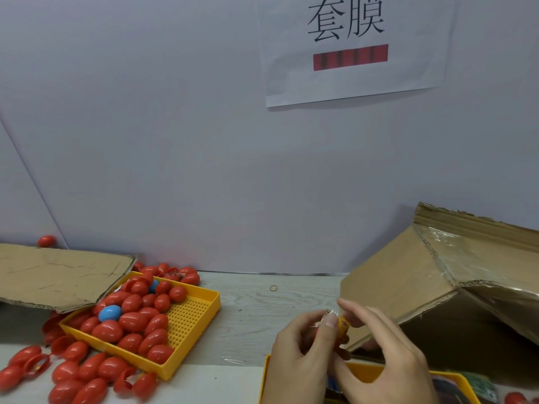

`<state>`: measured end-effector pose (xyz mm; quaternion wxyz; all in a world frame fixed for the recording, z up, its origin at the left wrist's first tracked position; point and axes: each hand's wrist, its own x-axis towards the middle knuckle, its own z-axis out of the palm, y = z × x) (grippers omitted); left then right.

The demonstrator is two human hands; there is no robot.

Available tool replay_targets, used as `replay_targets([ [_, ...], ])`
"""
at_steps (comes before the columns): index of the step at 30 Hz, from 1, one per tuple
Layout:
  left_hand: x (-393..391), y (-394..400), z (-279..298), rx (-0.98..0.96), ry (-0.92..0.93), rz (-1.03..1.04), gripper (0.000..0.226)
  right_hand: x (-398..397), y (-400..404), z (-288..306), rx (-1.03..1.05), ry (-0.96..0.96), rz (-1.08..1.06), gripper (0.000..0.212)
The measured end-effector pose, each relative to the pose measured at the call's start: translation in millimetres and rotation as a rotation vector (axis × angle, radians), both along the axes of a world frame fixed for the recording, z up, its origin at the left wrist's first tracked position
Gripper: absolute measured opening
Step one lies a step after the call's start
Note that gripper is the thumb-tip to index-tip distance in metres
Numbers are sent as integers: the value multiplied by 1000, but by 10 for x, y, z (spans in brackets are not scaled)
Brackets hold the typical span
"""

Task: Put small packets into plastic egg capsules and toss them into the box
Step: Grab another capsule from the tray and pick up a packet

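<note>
At the lower right of the frame, the left hand (294, 357) and the right hand (388, 354) meet over the pale wood-grain desk (250, 310). Their fingers (331, 322) are curled and pinch a small crinkled yellow packet (343, 324) between them; a red piece shows just below it, though whether it is a capsule half cannot be told. Just beneath the hands lies a yellow plastic tray (370, 371), mostly hidden. The large brown cardboard box (408, 275) stands tilted at the right, close behind the hands. At the lower left, a yellow perforated plastic tray (192, 319) holds red plastic egg capsules (132, 320) and a blue egg capsule (109, 313); more red ones lie scattered on the desk around it.
</note>
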<state>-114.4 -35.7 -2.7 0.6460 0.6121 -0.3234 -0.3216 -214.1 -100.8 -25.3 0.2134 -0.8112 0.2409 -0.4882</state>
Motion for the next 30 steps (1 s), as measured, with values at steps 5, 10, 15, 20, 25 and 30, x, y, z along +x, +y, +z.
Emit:
replay_targets([
  [5, 30, -5, -12, 9, -12, -7, 33, -1, -12, -23, -1, 16, 3, 68],
  [10, 29, -26, -32, -3, -25, -10, 37, 12, -22, -36, -1, 19, -13, 67],
  [15, 12, -23, -23, -14, -25, 23, 38, 19, -23, -38, 13, 22, -2, 66],
  [20, -11, -30, 1, -46, -19, 79, 29, 13, -23, -19, 12, -3, 35, 68],
  [25, -14, -28, 1, -26, -33, 64, 34, 21, -20, -24, -1, 1, 37, 68],
  [30, -51, -21, -20, 14, -33, 81, 40, 20, -27, -31, -5, 21, 26, 66],
])
